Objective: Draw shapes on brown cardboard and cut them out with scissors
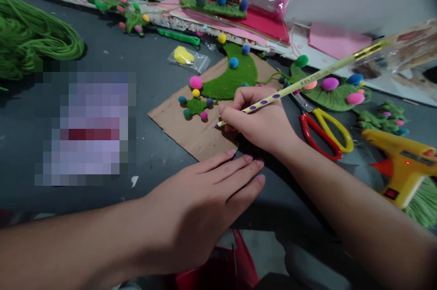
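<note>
My right hand [262,119] pinches a slim pale-yellow paintbrush [317,73] with purple dots and a gold ferrule. Its dark purple handle tip points down at a piece of brown cardboard [191,137]. My left hand [205,199] lies flat with fingers stretched out, the fingertips at the cardboard's near corner. On the cardboard rest a green yarn crescent [227,78] and a small green star [197,106], both edged with coloured pompoms. A green cord runs right from the crescent, partly behind my right hand.
Scissors [327,137] with red and yellow handles and a yellow glue gun [401,162], its red light lit, lie at right. Green yarn [37,37] is at far left, above a blurred-out patch. Pompom-trimmed pieces [134,17], a green cutter [179,36] and a yellow bagged lump [184,55] lie behind.
</note>
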The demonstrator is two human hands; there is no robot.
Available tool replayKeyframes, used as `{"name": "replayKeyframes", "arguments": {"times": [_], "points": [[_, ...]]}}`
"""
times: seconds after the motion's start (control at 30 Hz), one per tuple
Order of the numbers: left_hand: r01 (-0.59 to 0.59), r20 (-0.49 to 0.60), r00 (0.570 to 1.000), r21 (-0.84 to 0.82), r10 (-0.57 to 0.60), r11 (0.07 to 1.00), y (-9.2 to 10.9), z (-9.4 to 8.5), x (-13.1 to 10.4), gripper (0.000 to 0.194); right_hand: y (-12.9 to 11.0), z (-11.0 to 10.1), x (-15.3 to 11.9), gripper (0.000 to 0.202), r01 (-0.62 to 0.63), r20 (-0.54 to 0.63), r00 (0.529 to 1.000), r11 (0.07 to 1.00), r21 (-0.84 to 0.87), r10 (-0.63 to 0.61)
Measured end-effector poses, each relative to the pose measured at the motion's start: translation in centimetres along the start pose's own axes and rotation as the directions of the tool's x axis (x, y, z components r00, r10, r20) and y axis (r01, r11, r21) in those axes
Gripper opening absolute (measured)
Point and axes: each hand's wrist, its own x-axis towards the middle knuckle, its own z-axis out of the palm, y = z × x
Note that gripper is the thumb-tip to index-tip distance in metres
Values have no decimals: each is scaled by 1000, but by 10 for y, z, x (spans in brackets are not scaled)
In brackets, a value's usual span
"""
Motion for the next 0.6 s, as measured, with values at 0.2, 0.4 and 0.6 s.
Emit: {"name": "replayKeyframes", "arguments": {"times": [0.2, 0.4, 0.6], "points": [[-1, -6, 1000, 8, 1, 1000, 1, -1, 1, 85, 3, -1, 1, 27, 56, -12, 998, 996, -65, -57], [2, -10, 1000, 14, -2, 1000, 0, 0, 1, 85, 2, -1, 1, 27, 32, -14, 999, 999, -38, -32], [-1, -25, 1000, 2, 1, 1000, 0, 0, 0, 83, 2, -1, 1, 27, 48, -23, 998, 996, -81, -50]]}}
